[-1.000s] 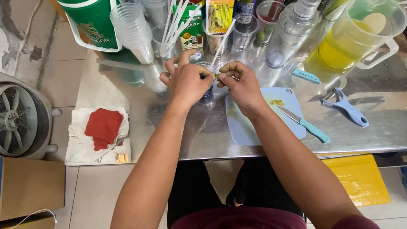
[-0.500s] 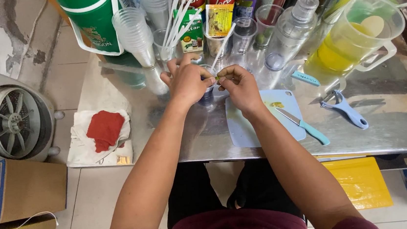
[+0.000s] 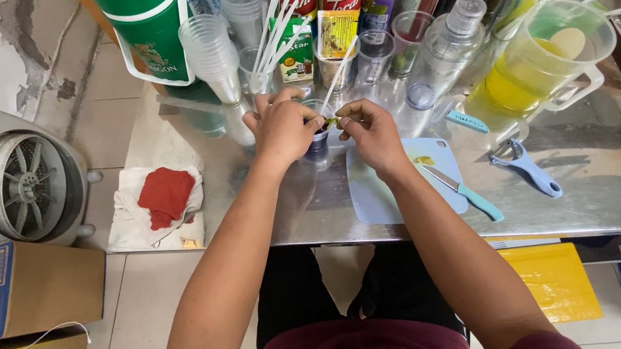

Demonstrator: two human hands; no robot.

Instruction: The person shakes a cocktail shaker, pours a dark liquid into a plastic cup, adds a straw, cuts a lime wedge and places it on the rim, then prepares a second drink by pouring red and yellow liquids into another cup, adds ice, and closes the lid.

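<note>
Both hands pinch a small green piece (image 3: 332,121) directly over the dark cup (image 3: 318,138); left hand (image 3: 282,128) at nine o'clock, right hand (image 3: 371,128) at three, equally near

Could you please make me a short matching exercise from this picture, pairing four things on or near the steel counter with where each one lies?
Things:
1. knife
2. peeler
3. red cloth
4. green piece

Places:
A. on a white towel at the counter's left end
B. pinched between both hands over a small glass
C. partly on the pale blue cutting board
D. right of the board, on bare steel

Pairs: 1-C, 2-D, 3-A, 4-B
</note>
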